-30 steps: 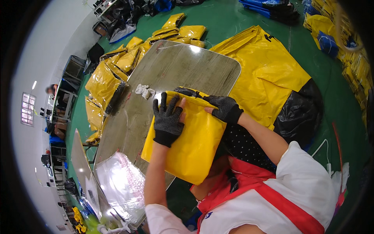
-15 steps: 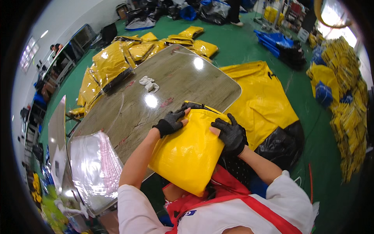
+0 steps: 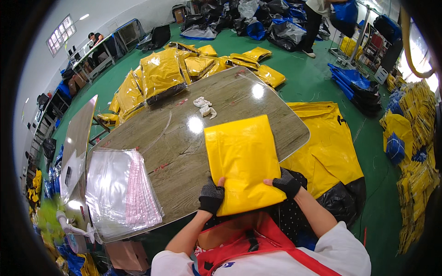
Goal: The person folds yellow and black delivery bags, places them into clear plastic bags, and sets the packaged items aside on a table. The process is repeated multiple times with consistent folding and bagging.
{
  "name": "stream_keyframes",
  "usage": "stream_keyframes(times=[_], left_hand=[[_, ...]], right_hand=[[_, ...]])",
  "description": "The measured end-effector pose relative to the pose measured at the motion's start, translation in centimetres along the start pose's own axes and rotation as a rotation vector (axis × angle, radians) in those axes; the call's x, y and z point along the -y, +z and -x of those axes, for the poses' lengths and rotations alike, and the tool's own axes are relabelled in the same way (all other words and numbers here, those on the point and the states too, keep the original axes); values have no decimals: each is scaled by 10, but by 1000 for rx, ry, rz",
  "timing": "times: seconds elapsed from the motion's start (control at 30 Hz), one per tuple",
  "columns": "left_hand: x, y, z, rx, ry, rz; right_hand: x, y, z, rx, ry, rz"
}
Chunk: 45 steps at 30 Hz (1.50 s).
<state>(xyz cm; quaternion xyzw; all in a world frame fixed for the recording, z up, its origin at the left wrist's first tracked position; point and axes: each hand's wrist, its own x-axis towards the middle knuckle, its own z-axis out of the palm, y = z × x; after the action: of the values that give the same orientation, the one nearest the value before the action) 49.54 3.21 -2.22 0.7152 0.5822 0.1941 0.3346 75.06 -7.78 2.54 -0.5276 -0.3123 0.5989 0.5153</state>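
Note:
A flat folded yellow tarp bundle (image 3: 244, 161) is held up in front of me, partly over the near edge of the wood-look table (image 3: 184, 133). My left hand (image 3: 212, 195), in a dark fingerless glove, grips its lower left side with the thumb on the front face. On the lower right side, my gloved right hand (image 3: 286, 183) pinches it the same way. The other fingers of both hands are mostly hidden behind the bundle. A crumpled white rag (image 3: 205, 107) lies on the table beyond the bundle.
Clear plastic bags (image 3: 110, 188) are stacked at the table's left. Wrapped yellow bundles (image 3: 163, 73) are piled past the far edge. A yellow and black tarp (image 3: 322, 152) lies on the right, near blue folded sheets (image 3: 354, 83). One person stands at the back; another sits far left.
The yellow bundle has been turned and raised toward the table. Both hands have shifted from its top edge to its lower sides. The view has tilted up.

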Motion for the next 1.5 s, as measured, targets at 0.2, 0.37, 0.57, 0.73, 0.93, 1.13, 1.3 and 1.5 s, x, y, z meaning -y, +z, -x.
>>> stream_keyframes(times=[0.2, 0.37, 0.57, 0.73, 0.93, 1.13, 1.3, 1.5], left_hand=[[-30, -46, -203, -133, 383, -384], [12, 4, -318, -307, 376, -28], [143, -192, -205, -288, 454, 24], [289, -300, -68, -74, 13, -864], [321, -291, -80, -342, -158, 33], [128, -127, -68, -161, 282, -295], [69, -73, -26, 240, 395, -260], [71, -72, -24, 61, 600, -582]], right_hand=[[19, -21, 14, -169, -18, 366], [37, -5, 18, -224, 47, 202], [30, -33, 17, -272, 87, 155], [34, -26, 8, -171, 73, 199], [27, -13, 10, -191, 6, 164], [9, -21, 21, -310, -71, 5], [29, -10, 43, -190, -89, -169], [21, -8, 72, -84, 144, 83]])
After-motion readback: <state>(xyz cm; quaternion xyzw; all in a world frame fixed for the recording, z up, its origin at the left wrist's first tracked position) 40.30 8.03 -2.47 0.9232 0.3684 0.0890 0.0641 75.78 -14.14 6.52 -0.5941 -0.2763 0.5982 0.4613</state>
